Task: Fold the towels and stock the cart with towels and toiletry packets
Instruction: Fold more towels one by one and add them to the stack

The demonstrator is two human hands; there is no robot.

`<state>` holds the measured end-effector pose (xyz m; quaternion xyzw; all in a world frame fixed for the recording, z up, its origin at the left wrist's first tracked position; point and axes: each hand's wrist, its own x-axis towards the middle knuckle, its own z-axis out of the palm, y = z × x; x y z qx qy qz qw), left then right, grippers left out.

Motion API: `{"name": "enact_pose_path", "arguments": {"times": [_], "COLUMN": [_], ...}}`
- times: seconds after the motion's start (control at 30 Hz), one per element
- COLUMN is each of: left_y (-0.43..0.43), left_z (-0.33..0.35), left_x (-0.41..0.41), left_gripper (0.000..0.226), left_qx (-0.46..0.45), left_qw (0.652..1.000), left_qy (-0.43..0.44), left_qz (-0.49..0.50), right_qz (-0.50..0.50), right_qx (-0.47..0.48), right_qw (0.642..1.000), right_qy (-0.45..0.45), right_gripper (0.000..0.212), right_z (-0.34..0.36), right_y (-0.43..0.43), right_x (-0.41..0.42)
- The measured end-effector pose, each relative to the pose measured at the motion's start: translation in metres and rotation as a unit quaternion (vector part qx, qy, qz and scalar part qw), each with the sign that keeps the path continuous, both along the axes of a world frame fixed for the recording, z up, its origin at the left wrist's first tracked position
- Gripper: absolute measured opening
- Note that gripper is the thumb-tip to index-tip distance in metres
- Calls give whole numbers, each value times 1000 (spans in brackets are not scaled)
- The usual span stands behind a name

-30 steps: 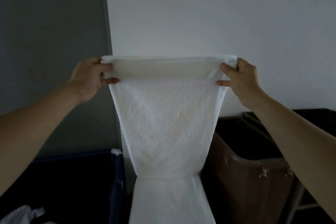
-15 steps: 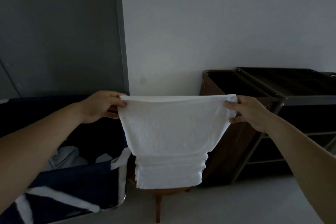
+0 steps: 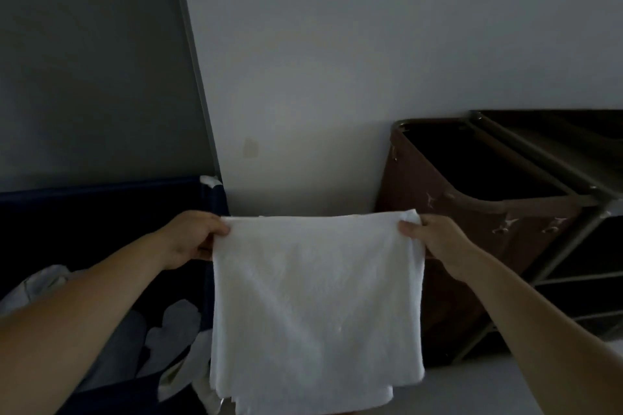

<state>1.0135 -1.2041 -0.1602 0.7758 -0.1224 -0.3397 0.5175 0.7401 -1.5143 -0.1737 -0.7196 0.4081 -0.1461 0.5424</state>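
Pale floor [image 3: 472, 389]; brown-sided cart [image 3: 488, 222] standing on it, against wall.

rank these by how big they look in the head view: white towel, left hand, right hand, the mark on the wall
1. white towel, largest by far
2. left hand and right hand, about alike, so not ranked
3. wall mark, smallest, though it is farther from the camera

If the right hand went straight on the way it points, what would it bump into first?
The right hand would probably meet the pale wall behind the white terry towel it pinches; depth is unclear.
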Motion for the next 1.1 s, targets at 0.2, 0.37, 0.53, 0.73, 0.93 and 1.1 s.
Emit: {"name": "enact_pose_path", "arguments": {"times": [0.2, 0.37, 0.53, 0.73, 0.93, 1.1], "left_y": [-67, -85, -90, -152, -167, -140], "left_z": [-118, -179, -181, -144, -196, -212], "left_x": [46, 44, 52, 115, 124, 94], "left_gripper": [17, 22, 20, 19, 36, 52], "left_qx": [69, 88, 52, -2, 175, 158], "left_qw": [995, 989, 994, 994, 981, 981], "left_qy": [40, 108, 80, -30, -87, -107], "left_qz": [54, 57, 53, 103, 2, 31], "right_qz": [-34, -42, -51, -129, -116, -127], "right_qx": [53, 64, 62, 33, 40, 11], "right_qw": [995, 988, 991, 991, 984, 987], "right_qy": [79, 136, 110, 6, 129, 99], "right_gripper": [19, 29, 14, 7, 42, 48], "right_z": [-124, -176, -169, -123, -162, -175], "right_y": [-43, -51, -61, -102, -106, -96], "right_x": [66, 80, 86, 128, 153, 132]}}
